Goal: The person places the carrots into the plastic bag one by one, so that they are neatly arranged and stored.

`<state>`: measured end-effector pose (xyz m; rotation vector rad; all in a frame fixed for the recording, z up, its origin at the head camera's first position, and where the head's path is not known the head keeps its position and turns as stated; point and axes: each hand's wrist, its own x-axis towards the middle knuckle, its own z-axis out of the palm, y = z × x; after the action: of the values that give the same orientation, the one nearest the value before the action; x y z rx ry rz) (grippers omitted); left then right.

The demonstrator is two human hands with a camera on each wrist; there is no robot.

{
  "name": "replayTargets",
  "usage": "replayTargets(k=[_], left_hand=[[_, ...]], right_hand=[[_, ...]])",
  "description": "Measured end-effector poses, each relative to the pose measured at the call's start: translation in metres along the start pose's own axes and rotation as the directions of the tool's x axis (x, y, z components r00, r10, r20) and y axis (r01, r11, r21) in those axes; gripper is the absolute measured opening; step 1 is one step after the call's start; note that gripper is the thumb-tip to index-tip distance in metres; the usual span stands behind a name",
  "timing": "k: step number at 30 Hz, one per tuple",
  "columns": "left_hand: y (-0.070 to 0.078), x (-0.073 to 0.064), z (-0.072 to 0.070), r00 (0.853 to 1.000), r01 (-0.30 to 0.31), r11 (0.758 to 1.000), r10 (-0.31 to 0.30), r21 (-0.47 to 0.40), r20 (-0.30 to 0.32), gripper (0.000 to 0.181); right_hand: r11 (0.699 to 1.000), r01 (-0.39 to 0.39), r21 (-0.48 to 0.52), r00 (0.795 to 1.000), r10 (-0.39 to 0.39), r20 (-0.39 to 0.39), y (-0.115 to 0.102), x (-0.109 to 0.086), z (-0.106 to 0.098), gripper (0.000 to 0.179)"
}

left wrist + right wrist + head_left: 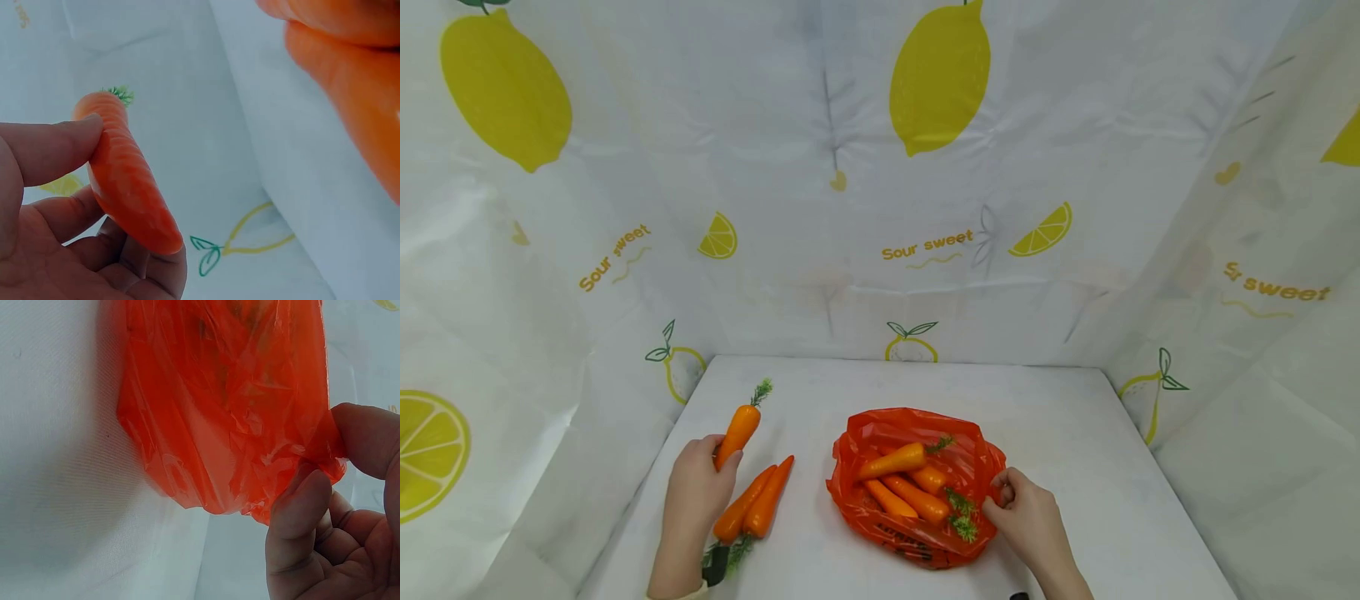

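Between thumb and fingers, my left hand (698, 483) holds an orange carrot (740, 429) whose green tuft points away from me. The left wrist view shows the thumb pressed on this carrot (128, 175) near its top end. Two more carrots (767, 500) lie side by side on the table, just right of that hand. A red plastic bag (857, 521) sits open at the middle, with several carrots (917, 496) inside. My right hand (1028, 515) pinches the bag's right rim. Up close in the right wrist view, thumb and finger grip the crumpled bag film (212, 444).
The white table (1120, 500) is enclosed by a white curtain (775, 275) printed with lemons, at the back and both sides. Black bands show at both wrists, the left band (717, 565) overlapping the leafy ends of the lying carrots in the head view.
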<state>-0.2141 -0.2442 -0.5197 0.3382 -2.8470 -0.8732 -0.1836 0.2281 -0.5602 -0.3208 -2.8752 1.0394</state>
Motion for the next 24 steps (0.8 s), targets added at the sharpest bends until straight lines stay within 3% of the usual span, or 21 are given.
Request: replayTargets(k=[6, 12, 24], left_hand=[[0.017, -0.004, 0.0, 0.997, -0.066, 0.998, 0.065, -0.007, -0.034, 0.045], [0.031, -0.003, 0.006, 0.983, -0.167, 0.986, 0.165, -0.02, -0.078, 0.04], [0.077, -0.003, 0.024, 0.961, -0.266, 0.961, 0.257, -0.075, -0.105, 0.038]], right_hand=[[1.0, -0.005, 0.0, 1.0, 0.005, -0.002, -0.001, -0.001, -0.001, 0.021], [1.0, -0.008, 0.003, 1.0, 0.008, -0.001, -0.001, -0.001, -0.001, 0.021], [1.0, -0.012, 0.008, 1.0, 0.012, 0.005, -0.003, -0.001, -0.001, 0.021]])
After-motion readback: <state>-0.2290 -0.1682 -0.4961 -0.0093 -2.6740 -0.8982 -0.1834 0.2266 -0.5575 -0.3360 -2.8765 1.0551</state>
